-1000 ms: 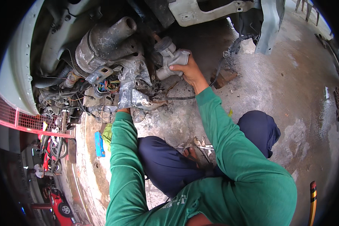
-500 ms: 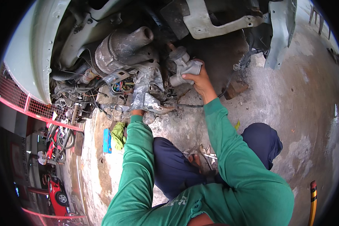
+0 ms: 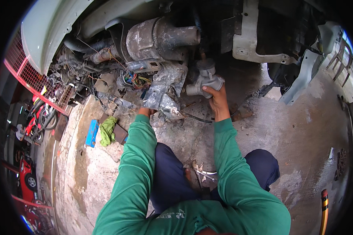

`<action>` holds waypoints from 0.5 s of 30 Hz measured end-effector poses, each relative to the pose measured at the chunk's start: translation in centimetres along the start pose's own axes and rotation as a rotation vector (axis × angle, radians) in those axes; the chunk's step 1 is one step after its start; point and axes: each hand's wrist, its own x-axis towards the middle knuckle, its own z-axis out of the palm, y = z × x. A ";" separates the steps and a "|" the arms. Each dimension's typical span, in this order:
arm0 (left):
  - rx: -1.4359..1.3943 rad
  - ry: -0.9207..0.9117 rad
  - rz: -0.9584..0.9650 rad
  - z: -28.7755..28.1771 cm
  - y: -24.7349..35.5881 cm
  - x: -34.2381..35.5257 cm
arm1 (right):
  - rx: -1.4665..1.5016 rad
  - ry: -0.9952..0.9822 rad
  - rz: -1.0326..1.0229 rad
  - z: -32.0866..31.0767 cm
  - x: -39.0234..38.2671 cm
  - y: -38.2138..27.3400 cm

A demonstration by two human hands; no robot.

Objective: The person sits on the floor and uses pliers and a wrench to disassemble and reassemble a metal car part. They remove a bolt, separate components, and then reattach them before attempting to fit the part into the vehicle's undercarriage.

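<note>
I crouch on a concrete floor under a raised vehicle. My right hand grips a grey metal cylinder part with a round cap, held up beside the engine bay. My left hand reaches under a crumpled, dirty metal heat shield; most of its fingers are hidden behind it. Above them sits a large rusty exhaust canister, and a bundle of coloured wires shows to its lower left. Both sleeves are green.
Pliers lie on the floor between my knees. A green rag and a blue box rest on a raised ledge at left. A white bumper panel curves at upper left; a yellow-black handle lies at lower right.
The view has tilted so the engine bay sits higher and more central. My right hand stays on the grey cylinder part; my left hand stays under the heat shield.
</note>
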 end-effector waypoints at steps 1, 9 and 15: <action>-0.004 -0.006 -0.008 -0.1 0.0 -0.1 | 0.005 0.000 0.003 -0.1 -0.2 0.0; -0.040 -0.074 -0.072 -0.5 -1.3 -0.8 | 0.034 0.013 0.029 0.3 -0.6 -0.1; -0.039 -0.101 -0.090 -0.5 -1.5 -0.3 | 0.039 -0.023 0.020 0.1 -0.4 -0.2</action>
